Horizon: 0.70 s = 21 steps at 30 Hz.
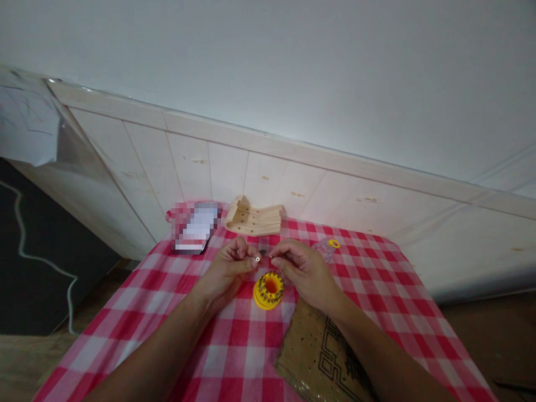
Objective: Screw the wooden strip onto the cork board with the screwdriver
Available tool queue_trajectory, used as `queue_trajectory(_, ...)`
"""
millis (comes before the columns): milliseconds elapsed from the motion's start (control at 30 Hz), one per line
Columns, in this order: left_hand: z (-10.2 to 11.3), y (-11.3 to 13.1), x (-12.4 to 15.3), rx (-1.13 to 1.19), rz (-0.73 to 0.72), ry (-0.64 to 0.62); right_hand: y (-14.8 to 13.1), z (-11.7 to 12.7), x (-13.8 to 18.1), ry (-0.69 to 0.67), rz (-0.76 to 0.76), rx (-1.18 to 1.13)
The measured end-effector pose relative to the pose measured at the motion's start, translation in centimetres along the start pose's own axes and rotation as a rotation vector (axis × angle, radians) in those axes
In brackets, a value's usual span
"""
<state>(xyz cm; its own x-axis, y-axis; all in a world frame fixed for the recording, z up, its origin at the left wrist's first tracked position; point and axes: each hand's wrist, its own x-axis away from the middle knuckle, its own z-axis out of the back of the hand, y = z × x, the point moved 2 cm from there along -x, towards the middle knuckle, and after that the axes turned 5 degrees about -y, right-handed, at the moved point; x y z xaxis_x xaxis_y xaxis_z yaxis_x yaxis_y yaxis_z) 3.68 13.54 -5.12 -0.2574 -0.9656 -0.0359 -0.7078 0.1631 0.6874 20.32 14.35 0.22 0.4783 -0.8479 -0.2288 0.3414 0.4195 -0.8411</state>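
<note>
My left hand (231,263) and my right hand (302,267) meet above a red and white checked tablecloth (377,279). The left hand pinches a tiny silver piece (257,259) between thumb and fingers. My right hand's fingers are pinched close to it on a small dark bit I cannot name. Just below the hands lies a round yellow holder (268,289) with an orange centre and many small bits set round its rim.
Light wooden parts (254,219) lie stacked at the table's far edge by a white panelled wall. A blurred packet (194,226) lies at the far left. A clear bag with a yellow piece (334,243) sits right. A brown patterned board (322,352) lies under my right forearm.
</note>
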Motion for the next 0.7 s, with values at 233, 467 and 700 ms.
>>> queue_trajectory(233,-0.3,-0.2,-0.1,0.007,0.032,-0.023,-0.5,0.3,0.0,-0.038,0.030,0.105)
queue_trajectory(467,-0.2,-0.2,-0.1,0.029,0.048,-0.049,-1.9,0.4,0.1,0.013,0.188,0.214)
queue_trajectory(700,0.0,-0.3,-0.2,0.036,0.049,-0.035,-1.6,0.0,0.4,0.051,0.168,0.245)
